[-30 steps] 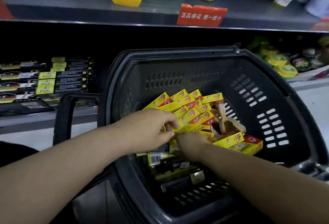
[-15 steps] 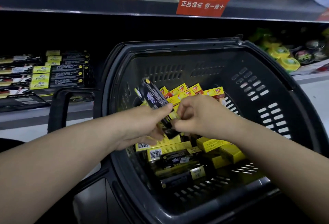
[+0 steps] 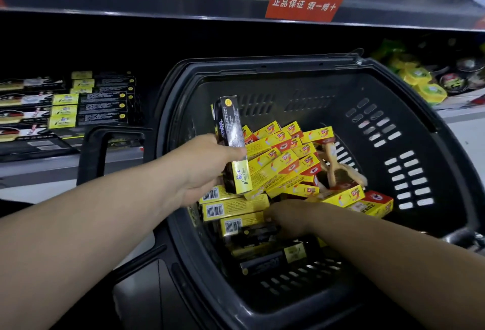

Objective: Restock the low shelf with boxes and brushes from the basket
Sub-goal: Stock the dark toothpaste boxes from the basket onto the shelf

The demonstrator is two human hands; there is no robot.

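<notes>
While my right hand [image 3: 290, 218] digs low in the basket [image 3: 328, 85], its grip hidden so I cannot tell, my left hand [image 3: 204, 169] clasps a black-and-yellow box [image 3: 231, 135] upright above the pile [image 3: 283, 161]. I judge this the gathering step; next, carry it left to the matching boxes [image 3: 105, 105] on the low shelf [image 3: 39, 172].

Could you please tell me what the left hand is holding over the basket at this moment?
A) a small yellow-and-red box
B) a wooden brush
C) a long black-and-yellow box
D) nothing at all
C: the left hand grips a long black-and-yellow box, held roughly upright above the basket, while the wooden brush lies among the small boxes inside.
</notes>
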